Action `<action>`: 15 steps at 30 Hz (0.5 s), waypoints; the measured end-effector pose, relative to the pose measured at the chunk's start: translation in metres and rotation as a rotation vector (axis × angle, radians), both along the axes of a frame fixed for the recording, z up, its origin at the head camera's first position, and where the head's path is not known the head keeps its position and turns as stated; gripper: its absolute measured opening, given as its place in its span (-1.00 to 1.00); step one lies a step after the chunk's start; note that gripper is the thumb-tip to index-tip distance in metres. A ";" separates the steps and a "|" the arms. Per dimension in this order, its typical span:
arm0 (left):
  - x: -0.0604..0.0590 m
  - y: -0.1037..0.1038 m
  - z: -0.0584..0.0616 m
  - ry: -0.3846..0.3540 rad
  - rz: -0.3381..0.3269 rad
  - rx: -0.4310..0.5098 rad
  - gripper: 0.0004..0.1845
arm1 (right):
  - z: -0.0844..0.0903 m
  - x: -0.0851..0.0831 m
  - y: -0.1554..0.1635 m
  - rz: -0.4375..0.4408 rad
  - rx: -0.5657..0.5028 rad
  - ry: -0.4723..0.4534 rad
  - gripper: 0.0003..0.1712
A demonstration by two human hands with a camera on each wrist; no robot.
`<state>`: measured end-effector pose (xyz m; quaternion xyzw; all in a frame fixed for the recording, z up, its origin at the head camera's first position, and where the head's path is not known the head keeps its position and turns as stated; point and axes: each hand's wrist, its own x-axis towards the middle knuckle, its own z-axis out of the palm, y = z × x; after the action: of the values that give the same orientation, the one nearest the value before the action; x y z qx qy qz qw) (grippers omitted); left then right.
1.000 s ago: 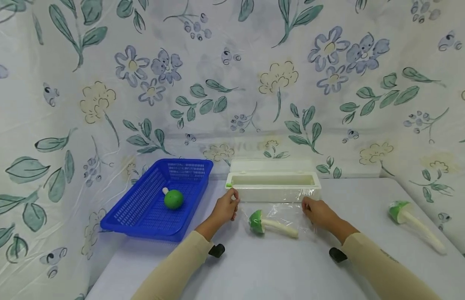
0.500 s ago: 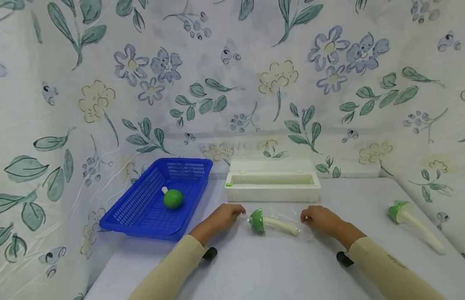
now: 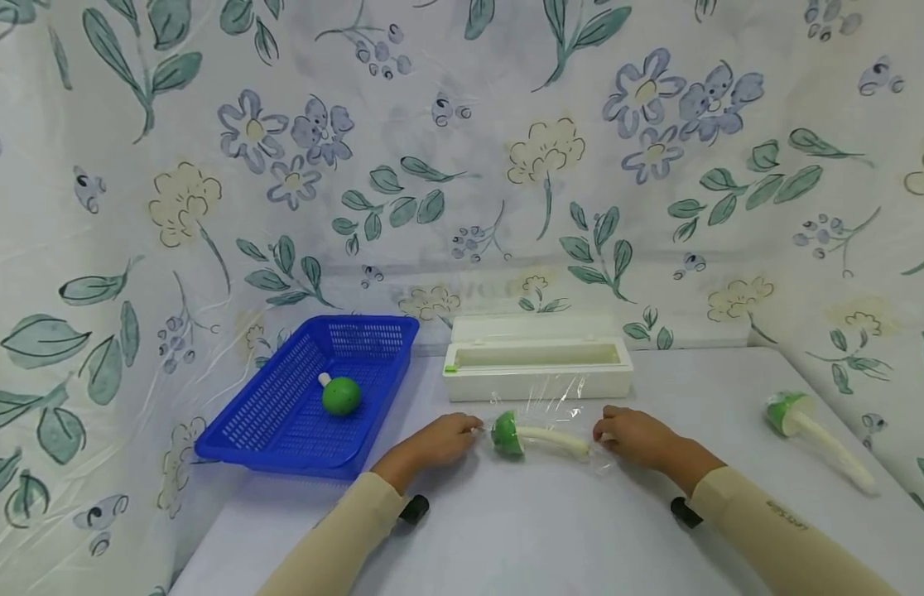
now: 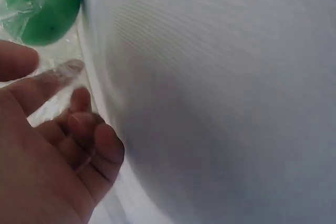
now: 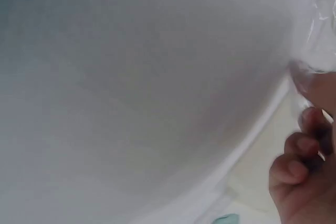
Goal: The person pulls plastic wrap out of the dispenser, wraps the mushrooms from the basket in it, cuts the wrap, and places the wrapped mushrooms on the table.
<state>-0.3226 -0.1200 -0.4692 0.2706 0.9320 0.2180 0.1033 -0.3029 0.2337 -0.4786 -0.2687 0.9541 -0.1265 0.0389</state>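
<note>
Flowered cloth backs a pale bench (image 3: 551, 538) where a green-capped toy mushroom (image 3: 535, 437) lies under clear cling film (image 3: 553, 399), in front of the white film dispenser box (image 3: 536, 368). Left hand (image 3: 432, 441) and right hand (image 3: 633, 434) each pinch a film edge at the mushroom's two ends. Film looks light, limp and clingy, probably best held by its corners. Both wrist views are blurred; exact fingertip contact is hard to make out.
</note>
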 end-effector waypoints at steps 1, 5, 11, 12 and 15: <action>0.001 0.001 0.001 -0.017 0.008 -0.001 -0.59 | 0.003 0.001 -0.002 -0.002 0.009 -0.009 -0.89; 0.002 0.004 0.000 -0.057 0.044 0.004 -0.30 | 0.013 0.008 -0.011 -0.101 -0.012 -0.165 -0.56; 0.001 0.011 -0.009 -0.023 0.148 0.025 -0.24 | 0.015 0.018 -0.027 -0.204 -0.003 -0.163 -0.37; 0.001 0.011 -0.011 -0.015 0.160 0.040 -0.32 | 0.012 0.017 -0.028 -0.207 -0.027 -0.146 -0.43; -0.002 0.015 -0.014 0.012 0.193 0.102 -0.51 | 0.003 0.013 -0.024 -0.218 -0.168 -0.153 -0.58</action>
<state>-0.3245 -0.1047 -0.4830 0.1859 0.9419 0.2725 0.0624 -0.2899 0.2100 -0.4758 -0.1555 0.9578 -0.2297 0.0750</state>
